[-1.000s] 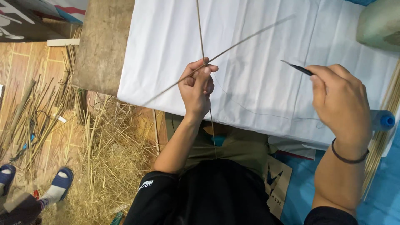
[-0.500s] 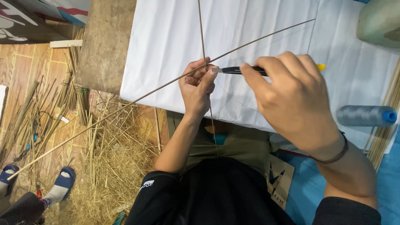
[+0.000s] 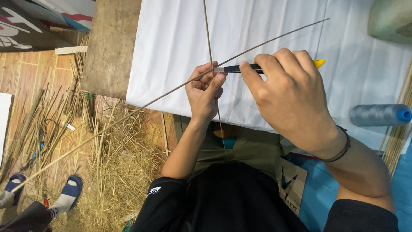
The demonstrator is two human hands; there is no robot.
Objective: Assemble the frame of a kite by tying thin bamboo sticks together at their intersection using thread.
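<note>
Head view, looking down: over the white cloth (image 3: 180, 38), the left hand (image 3: 205, 92) pinches two crossed thin sticks (image 3: 171, 91) between curled fingers. The right hand (image 3: 292, 96) is closed around a black-handled craft knife (image 3: 240, 68), its blade touching the sticks at the crossing. Grey thread spool (image 3: 380, 114) lies at the cloth's right edge.

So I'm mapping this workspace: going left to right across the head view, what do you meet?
Blue slipper → straw pile → left hand → utility knife → right hand → grey thread spool.
</note>
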